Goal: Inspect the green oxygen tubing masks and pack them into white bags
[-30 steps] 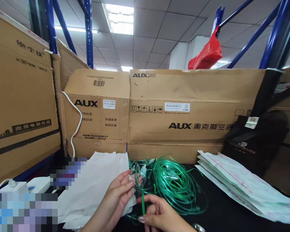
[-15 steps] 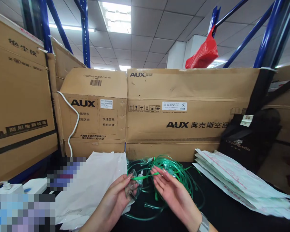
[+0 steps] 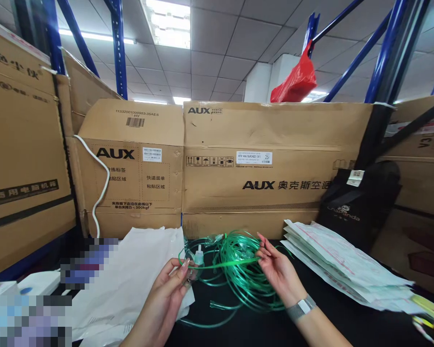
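My left hand [image 3: 166,294] is closed round a small clear plastic mask [image 3: 195,265] with a green elastic strap [image 3: 224,263]. My right hand [image 3: 277,270] pinches the far end of that strap and holds it stretched taut to the right. Behind and under the strap lies a heap of coiled green tubing [image 3: 238,270] on the black table [image 3: 347,323]. A watch band sits on my right wrist.
White pouches [image 3: 130,279] lie to the left, a stack of sealed packets [image 3: 340,265] to the right. Large AUX cardboard boxes [image 3: 253,164] wall the back, with a black bag [image 3: 365,207] leaning at the right and a white cable [image 3: 101,193] at the left.
My right hand has risen from low by the mask and moved out to the right, pulling the green strap straight. The left hand kept hold of the mask.
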`<state>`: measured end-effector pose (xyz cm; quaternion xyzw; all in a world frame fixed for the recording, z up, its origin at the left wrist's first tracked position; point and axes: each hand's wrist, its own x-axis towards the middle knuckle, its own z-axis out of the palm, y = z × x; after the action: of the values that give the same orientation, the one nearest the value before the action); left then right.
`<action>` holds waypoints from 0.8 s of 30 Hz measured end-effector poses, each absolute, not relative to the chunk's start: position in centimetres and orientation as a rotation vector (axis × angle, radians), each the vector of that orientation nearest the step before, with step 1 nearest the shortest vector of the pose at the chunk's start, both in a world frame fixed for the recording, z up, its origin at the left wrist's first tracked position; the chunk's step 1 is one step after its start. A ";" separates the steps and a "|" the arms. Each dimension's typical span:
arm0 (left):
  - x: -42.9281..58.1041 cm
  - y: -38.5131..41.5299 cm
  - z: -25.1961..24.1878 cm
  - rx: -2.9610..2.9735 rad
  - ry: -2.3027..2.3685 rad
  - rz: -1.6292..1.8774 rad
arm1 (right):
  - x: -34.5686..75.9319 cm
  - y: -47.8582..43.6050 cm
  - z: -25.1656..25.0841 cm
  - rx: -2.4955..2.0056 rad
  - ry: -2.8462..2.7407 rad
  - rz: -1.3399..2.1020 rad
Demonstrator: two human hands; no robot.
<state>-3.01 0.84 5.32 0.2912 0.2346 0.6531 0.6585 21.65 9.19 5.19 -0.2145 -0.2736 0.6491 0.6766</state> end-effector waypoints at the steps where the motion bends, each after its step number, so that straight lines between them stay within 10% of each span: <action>1: -3.0 0.8 5.4 0.668 0.529 1.484 | 22.1 9.4 5.2 -0.486 -0.615 1.435; 24: -2.0 0.3 5.5 0.358 0.527 1.491 | 18.9 7.2 6.3 -0.690 -1.027 1.425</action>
<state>-2.05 0.28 5.49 0.1601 0.2354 0.6667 0.6888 18.86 7.20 6.30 -0.2959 -0.4406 0.6112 0.5871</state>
